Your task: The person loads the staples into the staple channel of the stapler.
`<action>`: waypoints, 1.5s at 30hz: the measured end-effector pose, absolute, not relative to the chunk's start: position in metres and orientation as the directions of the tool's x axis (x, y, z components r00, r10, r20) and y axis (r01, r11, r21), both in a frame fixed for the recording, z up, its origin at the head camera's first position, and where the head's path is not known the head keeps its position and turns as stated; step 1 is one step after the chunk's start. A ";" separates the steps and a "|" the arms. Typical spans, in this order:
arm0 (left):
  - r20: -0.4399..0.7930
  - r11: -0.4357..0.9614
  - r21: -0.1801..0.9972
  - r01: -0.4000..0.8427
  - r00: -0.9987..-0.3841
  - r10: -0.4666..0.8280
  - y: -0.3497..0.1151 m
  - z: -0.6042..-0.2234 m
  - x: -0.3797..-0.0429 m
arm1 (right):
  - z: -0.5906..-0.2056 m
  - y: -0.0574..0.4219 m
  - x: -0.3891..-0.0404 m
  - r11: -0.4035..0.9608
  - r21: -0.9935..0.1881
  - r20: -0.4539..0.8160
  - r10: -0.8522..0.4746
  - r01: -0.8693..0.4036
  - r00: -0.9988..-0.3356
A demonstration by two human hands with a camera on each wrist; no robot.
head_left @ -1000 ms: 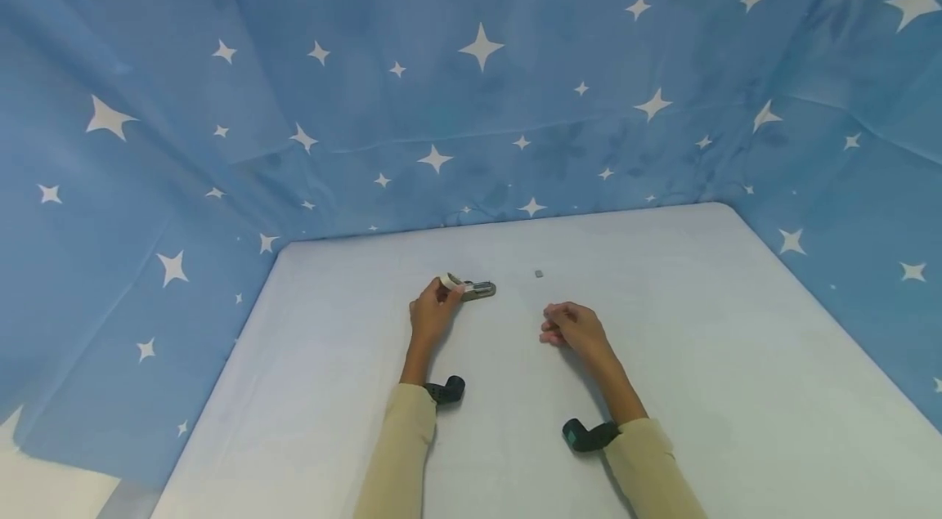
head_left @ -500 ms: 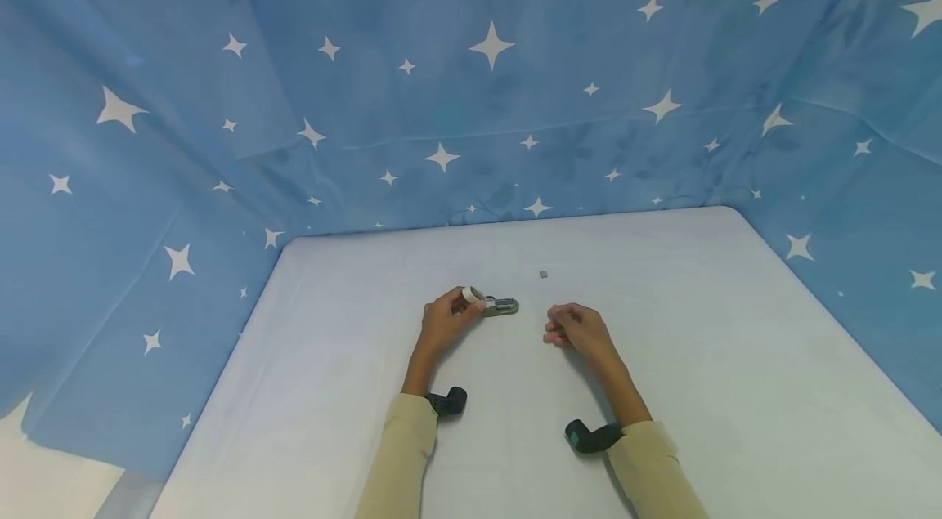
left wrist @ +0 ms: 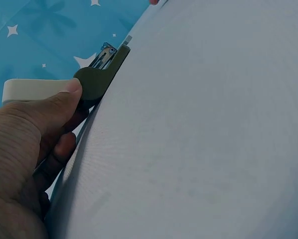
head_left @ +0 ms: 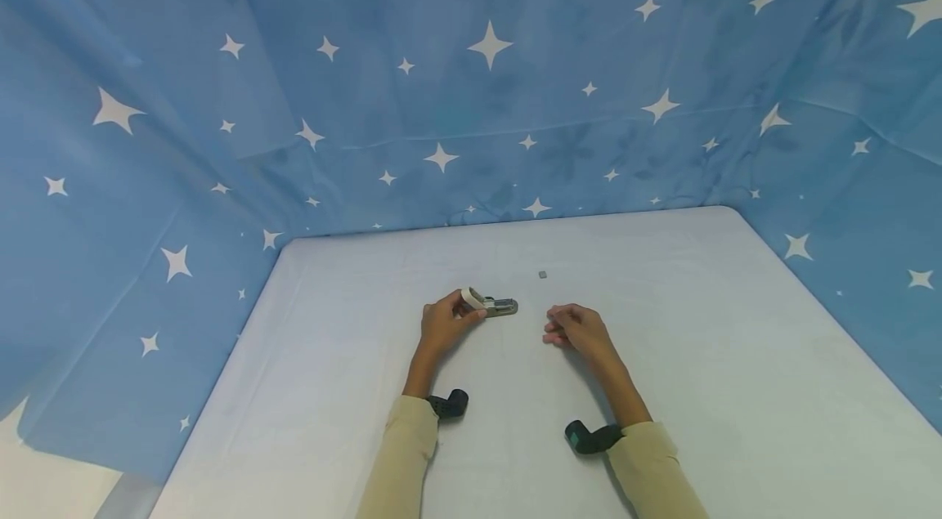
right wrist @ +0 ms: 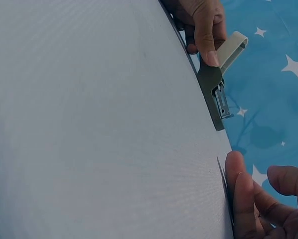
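Note:
My left hand (head_left: 443,324) holds a small stapler (head_left: 504,307) at its hinge end, thumb on its side. The stapler's cream top cover (left wrist: 37,90) is swung back, baring the metal magazine (right wrist: 221,102) above the dark green base (left wrist: 95,83). In the head view its front end points right, toward my right hand (head_left: 581,329). That hand is low over the table with fingers loosely bent and holds nothing. In the right wrist view its thumb (right wrist: 286,179) stands apart from the fingers. Beyond the hands lies a small grey piece (head_left: 543,275).
A white-covered table (head_left: 353,388) carries everything. Blue cloth with white stars (head_left: 441,78) hangs along its back and sides. Each wrist wears a black camera, one on the left wrist (head_left: 450,404) and one on the right wrist (head_left: 589,437).
My left hand has moved the stapler to the right and nearer to me, then stayed about still over the last half second. The right hand and the grey piece have hardly moved.

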State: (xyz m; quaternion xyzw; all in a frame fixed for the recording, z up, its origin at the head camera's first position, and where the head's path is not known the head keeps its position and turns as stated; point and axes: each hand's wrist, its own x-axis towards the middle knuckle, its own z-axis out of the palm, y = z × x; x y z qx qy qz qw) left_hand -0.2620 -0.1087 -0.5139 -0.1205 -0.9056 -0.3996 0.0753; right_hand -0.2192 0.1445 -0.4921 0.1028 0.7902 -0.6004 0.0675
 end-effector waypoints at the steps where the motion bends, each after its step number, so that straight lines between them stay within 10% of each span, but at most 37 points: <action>1: 0.235 0.652 0.706 0.277 -0.960 0.153 -0.108 -0.513 -0.262 | -0.492 0.144 -0.219 0.260 -0.934 -0.230 0.084 0.245 -0.969; 34: 0.269 0.668 0.698 0.256 -0.959 0.086 -0.104 -0.516 -0.263 | -0.478 0.151 -0.237 0.265 -0.909 -0.329 0.020 0.322 -0.944; 45: 0.286 0.664 0.696 0.273 -0.954 0.092 -0.105 -0.516 -0.262 | -0.481 0.145 -0.287 0.424 -0.886 -0.176 0.069 0.189 -0.982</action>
